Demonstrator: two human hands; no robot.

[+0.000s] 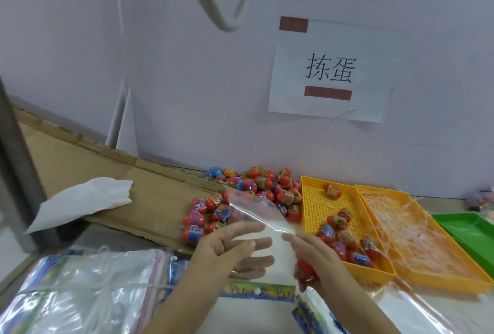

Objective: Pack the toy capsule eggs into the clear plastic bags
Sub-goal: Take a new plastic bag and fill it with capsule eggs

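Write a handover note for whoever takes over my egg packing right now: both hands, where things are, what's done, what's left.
Left hand: holds the clear bag up, with fingers on both sides of the plastic.
Right hand: grips red eggs in the palm, and its fingertips pinch the bag's edge.
Eggs: a loose pile lies at the back of the table, with more in the near yellow tray. The other yellow tray holds clear plastic.
Done: the bag is in hand and looks empty. No filled bag is plainly visible.
Left: open the bag, put the held eggs in, then pack the pile and the tray.
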